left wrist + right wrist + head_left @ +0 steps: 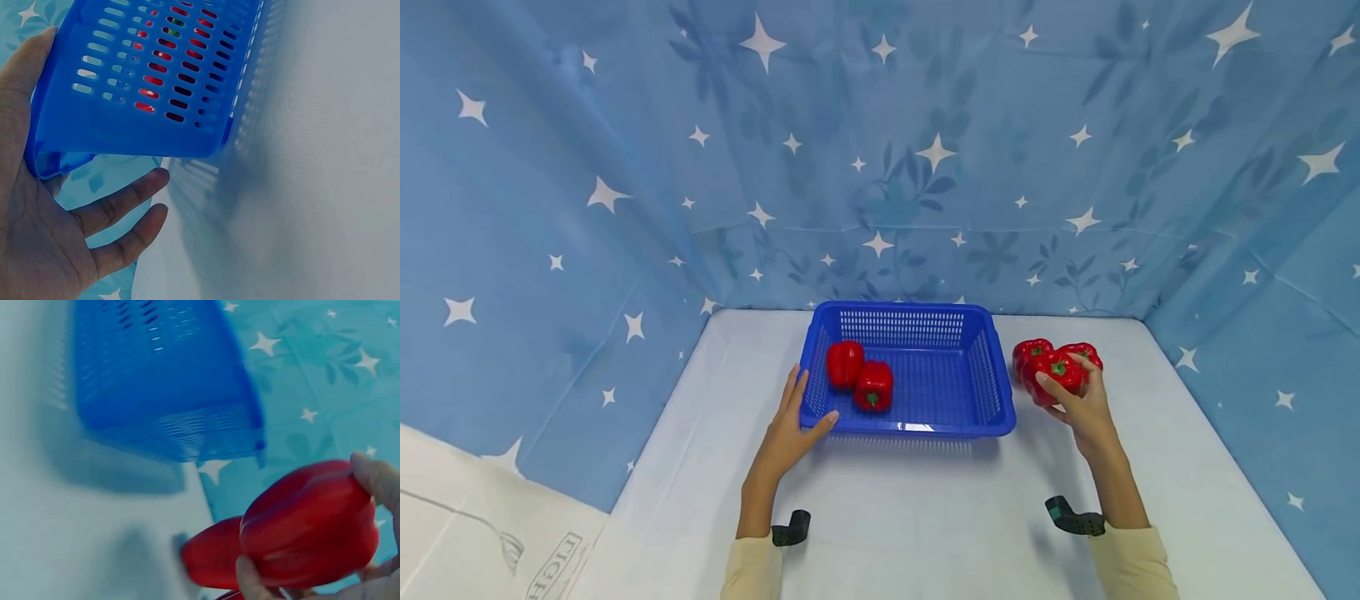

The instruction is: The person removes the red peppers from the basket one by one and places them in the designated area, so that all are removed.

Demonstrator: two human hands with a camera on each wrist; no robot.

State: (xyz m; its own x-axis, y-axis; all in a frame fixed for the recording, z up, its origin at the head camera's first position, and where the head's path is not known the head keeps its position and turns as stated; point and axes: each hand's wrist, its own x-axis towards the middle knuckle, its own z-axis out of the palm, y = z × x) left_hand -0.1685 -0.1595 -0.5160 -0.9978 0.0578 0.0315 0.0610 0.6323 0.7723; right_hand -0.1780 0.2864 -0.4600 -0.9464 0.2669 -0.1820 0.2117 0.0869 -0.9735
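My left hand (786,437) rests at the near left corner of a blue plastic basket (955,430), its thumb on the front rim and its fingers along the left side. In the left wrist view, two fingers (122,201) extend below the basket, touching nothing. Inside the basket, on its left, lie two red bell peppers (845,364). Right of the basket, my right hand (1088,412) grips a red bell pepper (309,519) between thumb and fingers. Two more red bell peppers, one on the left (1027,350) and one on the right (1081,349), are partly hidden behind it.
A white-covered table (895,517) carries everything. Blue star-patterned cloth (880,167) stands behind the table and along both sides. A black wrist mount (792,528) shows beside the left wrist, and another (1073,518) beside the right.
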